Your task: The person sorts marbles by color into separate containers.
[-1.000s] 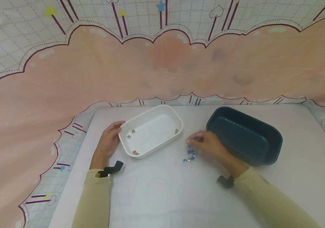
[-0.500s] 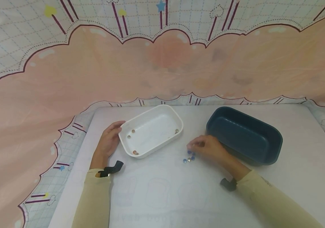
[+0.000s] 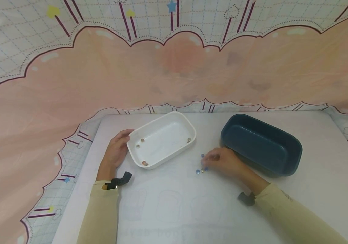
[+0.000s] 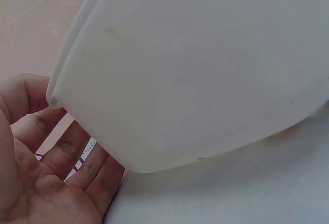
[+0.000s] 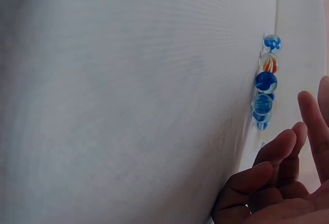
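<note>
My left hand [image 3: 117, 152] grips the near-left end of a white tray [image 3: 158, 162]. In the left wrist view the thumb is at the tray's rim, with the other fingers along its outer wall. Several glass marbles, among them an orange one [image 3: 144, 163], lie inside. My right hand [image 3: 222, 161] is low beside a loose group of marbles on the table, its fingers partly bent. The right wrist view shows a dark blue marble [image 5: 266, 82] and an orange-striped marble [image 5: 269, 63] apart from the fingers, and nothing held. In the head view the fingertips hide part of the group.
A dark blue tray [image 3: 262, 149] stands behind and right of my right hand, with no marbles visible in it. The white table [image 3: 174, 210] ends at a patterned curtain [image 3: 174, 74] at the back and left.
My right hand has moved nearer to the camera and a little right over the marbles, uncovering the farthest blue one. The left hand and both trays stay in place.
</note>
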The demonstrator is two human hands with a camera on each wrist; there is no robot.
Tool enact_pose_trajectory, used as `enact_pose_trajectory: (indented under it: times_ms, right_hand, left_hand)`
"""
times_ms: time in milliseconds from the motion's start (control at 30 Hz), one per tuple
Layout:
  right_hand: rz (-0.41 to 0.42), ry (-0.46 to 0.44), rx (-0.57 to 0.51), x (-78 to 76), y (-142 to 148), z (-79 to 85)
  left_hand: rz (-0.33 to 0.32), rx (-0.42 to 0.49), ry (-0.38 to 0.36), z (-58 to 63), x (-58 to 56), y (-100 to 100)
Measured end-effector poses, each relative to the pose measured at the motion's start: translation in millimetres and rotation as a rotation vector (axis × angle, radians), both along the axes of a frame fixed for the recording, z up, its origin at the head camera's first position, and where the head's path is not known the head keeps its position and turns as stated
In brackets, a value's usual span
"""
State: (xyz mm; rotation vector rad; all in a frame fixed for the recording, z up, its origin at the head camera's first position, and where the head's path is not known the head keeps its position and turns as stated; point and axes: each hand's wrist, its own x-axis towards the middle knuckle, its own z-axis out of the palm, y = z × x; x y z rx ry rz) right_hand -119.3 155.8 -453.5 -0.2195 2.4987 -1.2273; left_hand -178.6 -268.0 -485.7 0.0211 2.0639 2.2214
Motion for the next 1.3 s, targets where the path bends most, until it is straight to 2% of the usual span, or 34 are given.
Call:
enact_pose_trajectory:
  times_ms: [667,833,1300]
  right_hand:
    - [0.049,0.03,0.025,4.1,-1.2,-2.6]
    - [0.056,0.014,0.042,4.3,-2.2,-2.8]
    - [0.094,0.058,0.106,5.9,-4.5,-4.6]
  left_hand:
    - [-0.003,0.006,0.001,-1.2,-1.3,-0.1]
    - [-0.004,0.013,0.001,-0.9,-1.2,-0.3]
    - [0.002,0.024,-0.008,-0.7,-1.1,-0.2]
